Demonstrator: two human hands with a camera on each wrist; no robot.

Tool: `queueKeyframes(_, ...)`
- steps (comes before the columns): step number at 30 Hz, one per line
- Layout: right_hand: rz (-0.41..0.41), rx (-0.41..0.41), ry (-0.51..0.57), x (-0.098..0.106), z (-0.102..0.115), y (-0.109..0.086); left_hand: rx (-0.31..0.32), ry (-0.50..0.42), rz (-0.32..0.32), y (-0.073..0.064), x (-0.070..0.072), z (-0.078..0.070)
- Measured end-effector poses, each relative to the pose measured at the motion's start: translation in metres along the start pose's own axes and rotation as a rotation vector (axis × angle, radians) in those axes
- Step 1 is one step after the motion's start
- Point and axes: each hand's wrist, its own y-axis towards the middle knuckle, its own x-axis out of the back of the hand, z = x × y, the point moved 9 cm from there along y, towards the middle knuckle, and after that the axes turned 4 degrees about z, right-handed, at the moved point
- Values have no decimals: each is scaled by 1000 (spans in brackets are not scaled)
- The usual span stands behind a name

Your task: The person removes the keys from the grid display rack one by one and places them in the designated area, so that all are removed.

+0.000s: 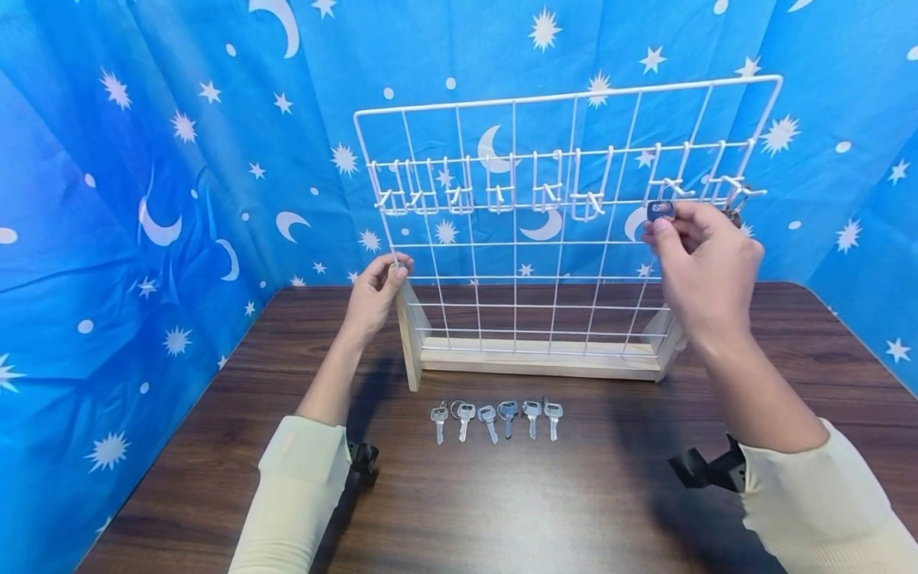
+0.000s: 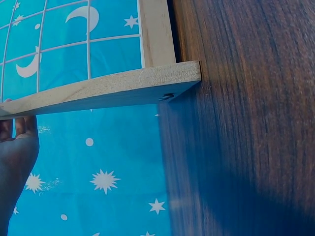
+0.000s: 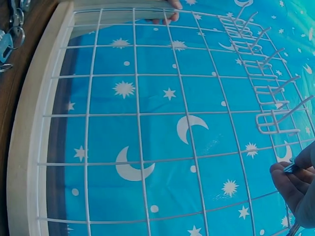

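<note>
A white wire grid rack (image 1: pixel 515 242) with a wooden base (image 1: pixel 538 359) stands tilted back on the table. My left hand (image 1: pixel 376 293) grips its left side, where the wooden upright (image 2: pixel 98 91) meets the wire, thumb in front. Between thumb and fingers, my right hand (image 1: pixel 713 259) pinches a key (image 1: pixel 661 210) by its head, right at a white hook (image 1: pixel 674 188) on the rack's right part. In the right wrist view only a sliver of the key (image 3: pixel 290 167) shows. Behind the right hand, metal keys (image 1: pixel 735 215) hang at the rightmost hook, partly hidden.
Several loose keys (image 1: pixel 508 410) lie in a row on the brown wooden table (image 1: pixel 502 494), in front of the rack. More white hooks (image 1: pixel 548 194) line the grid to the left. A blue cloth (image 1: pixel 215 159) with stars and moons hangs behind.
</note>
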Motion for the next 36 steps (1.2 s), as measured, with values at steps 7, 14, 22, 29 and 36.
queueKeyframes(7, -22, 15, -1, 7, 1, -5, -8, -11, 3, -1, 0, -1)
queueKeyframes(14, -58, 43, 38, 15, 2, -12, -11, 9, 10, -1, 0, -1)
queueKeyframes(22, -121, 120, 94, 29, 15, -22, -17, 0, 10, 0, 0, 1)
queueKeyframes(29, -142, 141, 132, 36, 23, -22, -11, 13, 11, -1, 1, 1)
queueKeyframes(36, -135, 125, 152, 39, 25, -25, -12, -5, 12, 0, 0, 1)
